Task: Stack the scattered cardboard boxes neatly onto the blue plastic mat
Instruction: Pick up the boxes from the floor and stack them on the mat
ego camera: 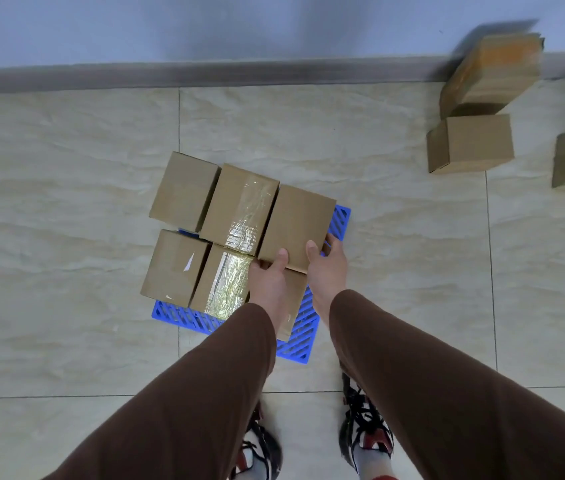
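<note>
Fingers (283, 255) of both hands clutch the top box (296, 226); it overhangs the mat (303, 341) and could slide off its neighbours if dropped crooked.

A bare indoor room with beige tiled floor (66, 202), grey skirting board (205, 76) and pale wall (66, 26), type unclear

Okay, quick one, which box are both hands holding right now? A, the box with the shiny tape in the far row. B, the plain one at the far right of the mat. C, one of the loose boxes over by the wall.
B: the left hand and right hand both grip the near edge of the plain box at the far right of the blue mat.
</note>
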A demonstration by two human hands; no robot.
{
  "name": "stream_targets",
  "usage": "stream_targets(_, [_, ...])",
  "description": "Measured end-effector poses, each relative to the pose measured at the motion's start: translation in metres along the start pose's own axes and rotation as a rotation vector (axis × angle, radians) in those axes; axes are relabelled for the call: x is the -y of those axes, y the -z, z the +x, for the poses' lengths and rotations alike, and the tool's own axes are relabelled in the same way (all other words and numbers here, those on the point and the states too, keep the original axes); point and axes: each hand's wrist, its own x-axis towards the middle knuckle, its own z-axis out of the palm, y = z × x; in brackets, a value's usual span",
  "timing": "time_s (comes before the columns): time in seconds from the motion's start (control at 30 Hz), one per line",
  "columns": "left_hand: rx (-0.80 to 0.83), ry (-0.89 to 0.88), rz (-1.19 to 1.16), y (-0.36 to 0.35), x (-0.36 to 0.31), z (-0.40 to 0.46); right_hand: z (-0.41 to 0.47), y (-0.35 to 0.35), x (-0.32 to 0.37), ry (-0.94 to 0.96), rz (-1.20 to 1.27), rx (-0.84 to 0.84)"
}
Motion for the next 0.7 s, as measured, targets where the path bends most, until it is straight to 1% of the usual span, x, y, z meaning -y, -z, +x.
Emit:
stream_targets(0.13, [-0.01,-0.005,0.025,0.0,0.0,0.0,-0.001,0.002,-0.002,0.038,-0.039,0.025])
stream_targets(0.23, [0.026,0.012,0.053,0.003,0.002,-0.006,-0.005,0.01,-0.001,0.012,-0.057,0.049])
stream_targets(0.43, [0.076,0.062,0.132,0.005,-0.005,-0.05,-0.03,0.045,0.011,-0.011,-0.038,0.023])
stream_targets(0.5, [0.071,0.021,0.202,0.004,-0.01,-0.067,-0.043,0.062,0.019,0.006,-0.044,-0.005])
stream_targets(0.6, [0.105,-0.065,0.322,-0.003,-0.023,-0.101,-0.061,0.091,0.033,0.036,-0.046,-0.058])
stream_targets(0.7, [0.122,-0.095,0.316,-0.023,-0.028,-0.134,-0.072,0.126,0.05,0.059,-0.038,-0.115])
